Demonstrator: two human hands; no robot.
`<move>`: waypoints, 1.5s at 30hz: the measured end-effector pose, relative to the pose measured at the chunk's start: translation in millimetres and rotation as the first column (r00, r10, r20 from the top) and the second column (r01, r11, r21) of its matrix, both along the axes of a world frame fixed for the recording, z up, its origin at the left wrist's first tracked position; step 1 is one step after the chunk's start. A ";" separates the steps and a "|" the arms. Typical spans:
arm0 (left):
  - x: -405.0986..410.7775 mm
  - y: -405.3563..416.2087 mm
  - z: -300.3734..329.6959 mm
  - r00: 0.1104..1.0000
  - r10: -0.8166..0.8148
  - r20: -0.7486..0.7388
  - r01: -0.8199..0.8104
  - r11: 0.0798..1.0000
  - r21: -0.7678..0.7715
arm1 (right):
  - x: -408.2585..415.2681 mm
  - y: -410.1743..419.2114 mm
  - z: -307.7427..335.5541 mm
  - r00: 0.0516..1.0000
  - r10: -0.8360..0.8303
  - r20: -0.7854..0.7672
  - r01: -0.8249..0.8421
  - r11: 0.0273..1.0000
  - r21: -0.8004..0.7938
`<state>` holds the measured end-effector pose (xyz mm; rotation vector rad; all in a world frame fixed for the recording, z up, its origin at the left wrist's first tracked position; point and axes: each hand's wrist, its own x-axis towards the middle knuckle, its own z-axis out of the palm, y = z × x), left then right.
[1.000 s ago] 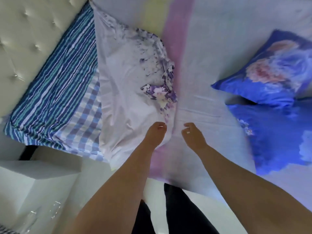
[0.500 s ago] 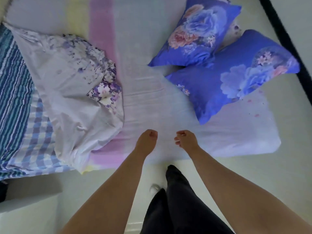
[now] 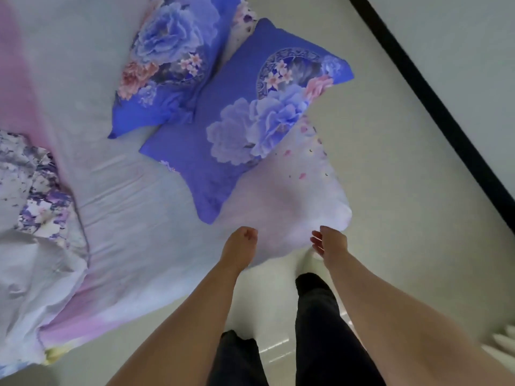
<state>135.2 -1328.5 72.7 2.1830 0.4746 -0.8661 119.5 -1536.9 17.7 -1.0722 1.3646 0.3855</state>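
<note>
**Head view**

1. The left hand is over the near edge of the pale, smooth cotton bed sheet. Its fingers are curled into the palm. The grip is narrow and nothing is seen in it. Whether the knuckles touch the bed sheet cannot be told.
2. The right hand is over the rounded near corner of the bed, at the edge of the bed sheet. It is beside the left hand, with a gap between them. Its fingers are relaxed and slightly bent. The grip is wide and holds nothing.
3. The bed sheet covers the bed and carries a broad pink band on its left part. Small pink petals are printed near the corner.
4. The near pillow is a blue rectangular fabric cushion printed with large lilac flowers. It lies on the bed sheet just beyond both hands, with one corner pointing toward the left hand.
5. The far pillow has the same blue floral fabric. It lies behind the near pillow and touches it.
6. A crumpled white cloth with a purple flower print lies on the left of the bed, well apart from both hands.
7. The pale glossy floor runs along the right of the bed. The person's dark trousers are below the hands.
</note>
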 end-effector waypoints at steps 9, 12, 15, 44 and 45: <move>55.1 -174.3 -58.6 0.987 -0.081 -0.136 0.072 0.995 -0.066 | 32.2 -155.7 -88.9 0.985 -0.072 -0.157 0.076 0.997 0.019; 55.2 -184.0 -84.2 0.983 -0.088 -0.162 0.084 0.996 -0.029 | 42.6 -160.3 -114.6 0.986 0.045 -0.159 -0.033 0.996 0.081; 50.0 -184.2 -109.1 0.983 -0.092 -0.162 0.095 0.995 0.013 | 45.9 -157.8 -140.4 0.992 0.037 -0.120 -0.014 0.982 0.187; 30.0 -195.6 -83.1 0.970 -0.233 -0.063 0.240 0.962 0.130 | 60.0 -164.6 -55.9 0.984 0.177 0.022 -0.160 0.931 -0.327; 28.0 -199.1 -77.9 0.965 -0.253 -0.070 0.259 0.960 0.107 | 67.3 -173.7 -47.2 0.969 0.246 0.008 -0.226 0.903 -0.366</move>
